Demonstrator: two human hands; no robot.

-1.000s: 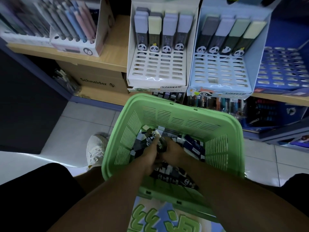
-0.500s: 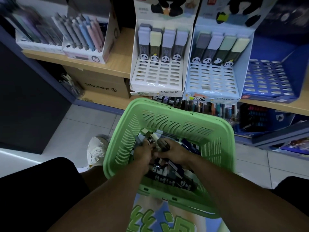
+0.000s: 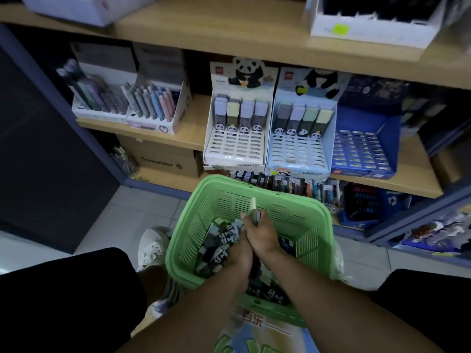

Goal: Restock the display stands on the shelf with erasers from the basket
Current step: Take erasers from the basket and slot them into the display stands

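Inside the green basket (image 3: 300,220), above its heap of panda-sleeved erasers (image 3: 219,240), the right hand (image 3: 260,235) gripped one eraser (image 3: 253,208) upright, its pale end poking above the fingers. The left hand (image 3: 240,253) lay just beside it, low among the pile; whether it held anything could not be told. Beyond the basket's far rim, a white display stand (image 3: 235,146) and a pale blue one (image 3: 300,151) sat side by side at the shelf's (image 3: 183,138) front edge, each with one row of erasers at its back.
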